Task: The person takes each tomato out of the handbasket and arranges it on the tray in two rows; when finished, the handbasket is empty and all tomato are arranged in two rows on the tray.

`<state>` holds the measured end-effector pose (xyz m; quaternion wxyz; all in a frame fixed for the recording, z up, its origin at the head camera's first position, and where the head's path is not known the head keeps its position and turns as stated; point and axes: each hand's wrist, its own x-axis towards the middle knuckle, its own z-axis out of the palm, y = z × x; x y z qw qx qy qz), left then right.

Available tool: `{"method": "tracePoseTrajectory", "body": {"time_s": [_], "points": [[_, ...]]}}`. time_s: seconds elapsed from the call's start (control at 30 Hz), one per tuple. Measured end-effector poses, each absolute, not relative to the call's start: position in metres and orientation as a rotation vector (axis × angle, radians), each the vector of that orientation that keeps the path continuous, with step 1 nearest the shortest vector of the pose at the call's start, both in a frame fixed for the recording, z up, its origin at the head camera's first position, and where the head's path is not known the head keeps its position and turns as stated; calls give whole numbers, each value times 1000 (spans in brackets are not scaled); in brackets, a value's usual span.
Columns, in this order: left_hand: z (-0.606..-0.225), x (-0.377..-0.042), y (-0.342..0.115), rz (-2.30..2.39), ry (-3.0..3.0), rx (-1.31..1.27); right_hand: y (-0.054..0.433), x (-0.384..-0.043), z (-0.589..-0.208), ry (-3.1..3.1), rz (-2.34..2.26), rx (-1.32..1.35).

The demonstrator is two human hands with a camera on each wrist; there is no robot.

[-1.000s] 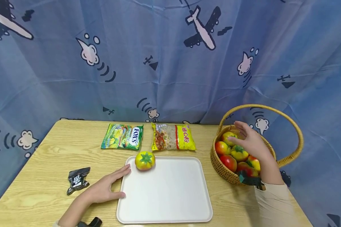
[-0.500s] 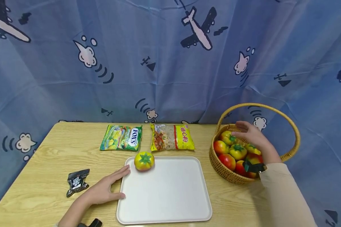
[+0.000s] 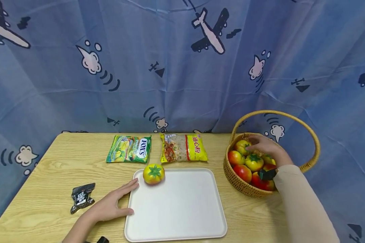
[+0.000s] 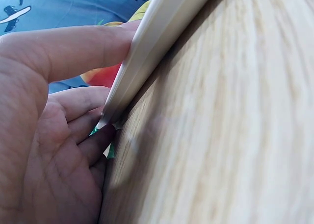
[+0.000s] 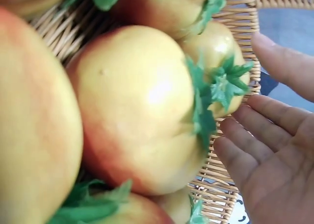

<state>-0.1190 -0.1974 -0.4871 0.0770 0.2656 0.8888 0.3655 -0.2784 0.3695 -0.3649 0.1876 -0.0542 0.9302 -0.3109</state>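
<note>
Your spread left hand touched the tray; your empty right hand hung over the basket, fingers extended.

In the head view we see the left hand left of the lower centre, thumb and fingers parted, its bare forearm slanting up from the bottom edge. Right of centre, we find the right hand pointing leftward from a pale sleeve. At the right edge of the right wrist view, we see its fingers extended, the thumb held apart above them.
</note>
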Motion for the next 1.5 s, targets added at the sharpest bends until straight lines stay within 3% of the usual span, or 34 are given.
{"method": "tracePoseTrajectory", "body": {"time_s": [0.47, 1.03, 1.5], "points": [[-489, -118, -196, 1080, 2663, 774, 368, -283, -379, 2621, -788, -206], [-489, -118, -195, 1081, 2663, 796, 364, -285, -385, 2553, -903, -55], [-483, -119, -196, 1097, 2642, 764, 364, -282, -370, 2710, -807, -211]]}}
